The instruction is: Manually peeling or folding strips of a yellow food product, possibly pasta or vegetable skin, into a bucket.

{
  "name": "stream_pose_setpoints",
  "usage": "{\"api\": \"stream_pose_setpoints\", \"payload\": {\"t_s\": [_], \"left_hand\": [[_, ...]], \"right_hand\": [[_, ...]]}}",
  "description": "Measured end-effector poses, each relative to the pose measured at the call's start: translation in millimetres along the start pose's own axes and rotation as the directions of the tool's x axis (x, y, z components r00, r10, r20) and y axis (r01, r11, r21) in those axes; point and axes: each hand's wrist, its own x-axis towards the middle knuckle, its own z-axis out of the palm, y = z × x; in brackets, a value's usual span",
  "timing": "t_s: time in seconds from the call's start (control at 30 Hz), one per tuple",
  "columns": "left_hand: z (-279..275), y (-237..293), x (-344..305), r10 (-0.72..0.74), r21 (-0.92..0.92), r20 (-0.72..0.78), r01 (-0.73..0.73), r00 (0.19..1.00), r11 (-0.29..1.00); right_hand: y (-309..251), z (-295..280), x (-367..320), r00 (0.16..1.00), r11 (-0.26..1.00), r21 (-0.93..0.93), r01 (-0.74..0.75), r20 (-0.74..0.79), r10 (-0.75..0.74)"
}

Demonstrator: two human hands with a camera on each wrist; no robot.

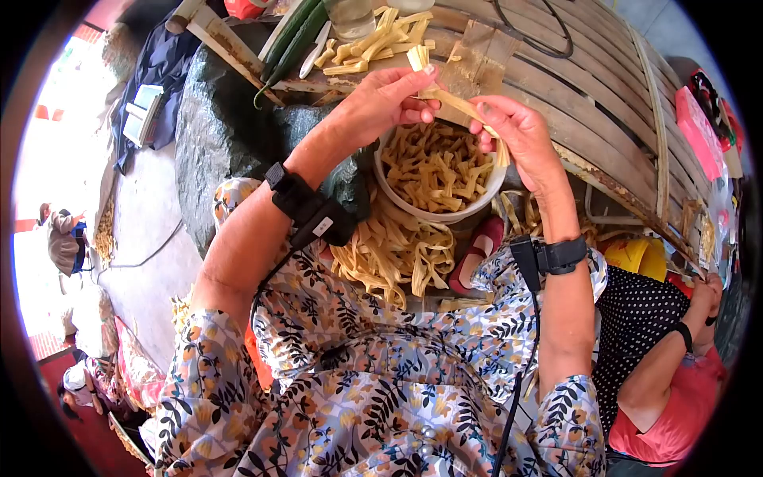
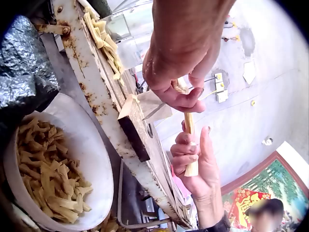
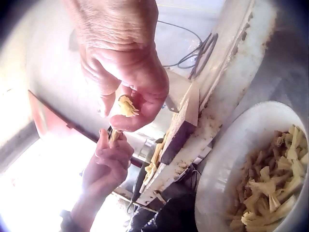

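Both hands hold one pale yellow folded strip (image 1: 455, 102) over the near edge of the slatted table. The left hand (image 1: 391, 97) pinches its upper left end between thumb and fingers; the right hand (image 1: 520, 139) has fingers curled round the other end, which sticks out below them. In the left wrist view the strip (image 2: 189, 126) runs between the left hand (image 2: 181, 72) and the right hand (image 2: 195, 162). Its frayed end (image 3: 127, 106) shows at the right hand (image 3: 128, 72) in the right wrist view. Below is a white bucket (image 1: 387, 189) of similar knotted pieces (image 1: 437, 168).
Long loose strips (image 1: 397, 254) lie below the bucket. On the slatted table (image 1: 588, 111) are more pieces (image 1: 381, 44), cucumbers (image 1: 296, 40), a white-handled knife (image 1: 315, 49), a glass jar (image 1: 350, 17) and a wooden block (image 1: 479, 60). Dark plastic (image 1: 214, 119) is at left; another person (image 1: 675, 381) sits at right.
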Motion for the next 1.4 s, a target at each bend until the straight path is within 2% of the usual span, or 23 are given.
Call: {"api": "stream_pose_setpoints", "payload": {"t_s": [0.1, 0.27, 0.53, 0.73, 0.93, 1.13, 1.23, 1.27, 1.37, 1.4], "left_hand": [[-4.1, 2.7, 10.1, 0.060, 0.019, 0.039, -0.060, 0.997, 0.998], [0.6, 10.3, 27.8, 0.071, 0.160, -0.033, -0.065, 0.997, 0.985], [-0.5, 10.1, 75.4, 0.219, 0.157, -0.095, -0.203, 0.971, 0.967], [1.7, 10.2, 95.3, 0.244, 0.154, -0.132, -0.223, 0.961, 0.963], [-3.5, 5.1, 104.9, 0.220, 0.170, -0.118, -0.199, 0.968, 0.965], [-8.1, -4.2, 113.0, 0.245, 0.109, -0.132, -0.232, 0.961, 0.967], [-14.3, -21.6, 113.2, 0.178, 0.189, -0.230, -0.136, 0.957, 0.973], [-22.9, -21.6, 114.8, 0.197, 0.240, -0.215, -0.144, 0.957, 0.960], [-19.3, -1.9, 93.4, 0.198, 0.133, -0.128, -0.181, 0.972, 0.975], [-15.7, 5.1, 86.5, 0.155, 0.090, -0.118, -0.145, 0.981, 0.985]], "right_hand": [[-4.9, -13.7, 6.0, 0.996, 0.992, 0.089, 0.089, -0.014, -0.089], [-4.3, -25.4, 17.9, 0.975, 0.981, 0.054, 0.189, -0.125, -0.181], [-6.5, -36.1, 54.3, 0.894, 0.947, 0.008, 0.320, -0.334, -0.299], [-2.6, -37.0, 69.3, 0.828, 0.940, -0.025, 0.341, -0.464, -0.313], [5.4, -39.4, 76.2, 0.815, 0.935, -0.014, 0.354, -0.486, -0.316], [13.5, -39.9, 83.3, 0.803, 0.933, -0.029, 0.358, -0.500, -0.324], [34.9, -45.9, 84.6, 0.755, 0.926, -0.262, 0.272, -0.538, -0.374], [36.5, -51.5, 84.3, 0.729, 0.922, -0.253, 0.292, -0.566, -0.386], [16.8, -48.1, 63.8, 0.816, 0.958, 0.053, 0.281, -0.539, -0.209], [10.2, -48.4, 56.7, 0.868, 0.966, 0.129, 0.225, -0.478, -0.138]]}}
